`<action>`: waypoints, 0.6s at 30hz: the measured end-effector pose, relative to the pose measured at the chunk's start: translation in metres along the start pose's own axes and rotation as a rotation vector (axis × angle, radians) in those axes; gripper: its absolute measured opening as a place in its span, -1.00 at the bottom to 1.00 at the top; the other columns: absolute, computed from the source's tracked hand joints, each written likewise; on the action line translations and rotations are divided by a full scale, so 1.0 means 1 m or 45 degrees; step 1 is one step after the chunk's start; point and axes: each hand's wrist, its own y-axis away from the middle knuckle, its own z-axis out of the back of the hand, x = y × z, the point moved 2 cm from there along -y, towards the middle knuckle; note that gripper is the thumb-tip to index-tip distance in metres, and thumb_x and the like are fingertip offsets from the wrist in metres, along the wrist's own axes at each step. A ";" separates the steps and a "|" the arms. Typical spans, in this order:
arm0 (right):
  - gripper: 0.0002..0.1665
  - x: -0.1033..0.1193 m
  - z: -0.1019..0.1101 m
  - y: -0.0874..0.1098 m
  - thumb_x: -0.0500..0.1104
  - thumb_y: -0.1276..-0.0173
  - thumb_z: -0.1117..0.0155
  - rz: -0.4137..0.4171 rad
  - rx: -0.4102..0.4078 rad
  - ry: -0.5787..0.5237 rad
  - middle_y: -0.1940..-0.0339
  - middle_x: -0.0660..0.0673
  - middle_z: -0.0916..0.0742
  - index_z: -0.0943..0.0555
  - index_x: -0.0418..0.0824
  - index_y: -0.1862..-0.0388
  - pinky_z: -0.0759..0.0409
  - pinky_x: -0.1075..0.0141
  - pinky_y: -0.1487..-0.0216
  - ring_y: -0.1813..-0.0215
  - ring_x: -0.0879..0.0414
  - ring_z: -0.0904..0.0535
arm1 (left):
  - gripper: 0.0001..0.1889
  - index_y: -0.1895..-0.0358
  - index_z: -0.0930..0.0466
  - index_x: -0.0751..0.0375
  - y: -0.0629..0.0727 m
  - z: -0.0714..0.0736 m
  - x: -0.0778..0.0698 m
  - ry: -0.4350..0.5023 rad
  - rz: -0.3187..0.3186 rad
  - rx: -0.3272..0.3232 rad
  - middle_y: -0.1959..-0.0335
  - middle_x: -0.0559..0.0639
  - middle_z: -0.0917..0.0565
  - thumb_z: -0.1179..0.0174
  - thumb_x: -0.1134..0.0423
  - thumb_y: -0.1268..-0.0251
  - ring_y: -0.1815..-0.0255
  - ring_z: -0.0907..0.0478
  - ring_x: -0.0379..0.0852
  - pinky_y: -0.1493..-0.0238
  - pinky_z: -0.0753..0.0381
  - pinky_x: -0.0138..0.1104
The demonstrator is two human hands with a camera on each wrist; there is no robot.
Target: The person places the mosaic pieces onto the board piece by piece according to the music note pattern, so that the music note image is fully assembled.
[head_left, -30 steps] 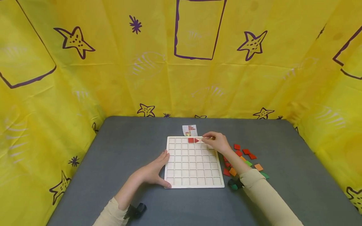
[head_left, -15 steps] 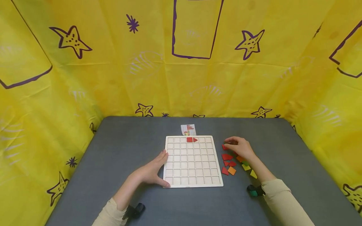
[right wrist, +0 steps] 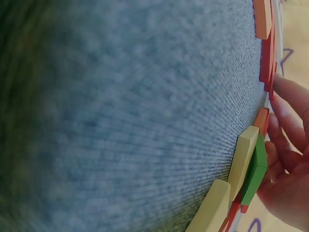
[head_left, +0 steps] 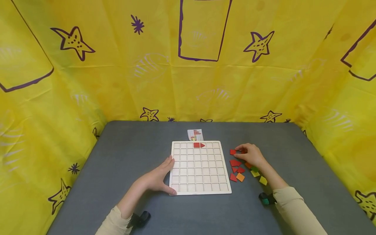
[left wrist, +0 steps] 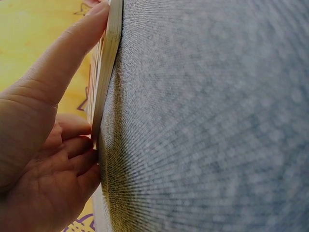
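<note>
A pale wooden grid board [head_left: 191, 169] lies on the grey table. In its far row sit a red square [head_left: 196, 145] and a red pointed piece [head_left: 202, 145]. My left hand [head_left: 157, 179] rests against the board's left side, thumb at the near corner and fingers along the edge; in the left wrist view the thumb touches the board's side [left wrist: 107, 72]. Right of the board, my right hand [head_left: 251, 155] hovers low among loose tiles, thumb and index finger apart. Their tips are at a red square tile [head_left: 232, 152], and more red shows between them.
Red pieces [head_left: 235, 163], an orange square [head_left: 240, 177] and yellow tiles [head_left: 263, 180] lie beside the board on the right. A green tile [right wrist: 255, 169] shows by the right palm. Beyond the board lies a small pattern card [head_left: 195, 134]. Yellow cloth [head_left: 188, 91] surrounds the table.
My right hand has gone from the board's far right corner to the loose tiles on the right, where a red square now lies nearer the board. My left hand has stayed at the board's edge.
</note>
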 end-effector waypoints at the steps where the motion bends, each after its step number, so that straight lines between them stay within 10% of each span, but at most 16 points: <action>1: -0.63 0.000 0.000 0.000 -0.09 -0.17 -0.49 0.005 -0.013 0.000 0.22 -0.20 -0.68 -0.72 -0.29 0.11 -0.47 0.05 0.13 0.17 -0.08 -0.51 | 0.32 -0.52 0.12 0.42 0.000 0.000 0.000 -0.004 0.002 0.003 -0.57 0.27 0.17 -0.57 -0.13 0.20 -0.57 0.24 0.13 -0.46 0.01 -0.01; 18: -0.56 0.046 -0.036 -0.013 0.06 -0.13 -0.52 -0.157 -0.002 -0.399 0.10 -0.10 -0.70 -0.71 -0.11 0.07 -0.51 0.27 0.23 0.16 0.03 -0.56 | 0.32 -0.52 0.13 0.42 -0.001 -0.001 0.003 -0.001 -0.015 0.002 -0.57 0.28 0.18 -0.56 -0.15 0.19 -0.57 0.25 0.14 -0.46 0.01 -0.01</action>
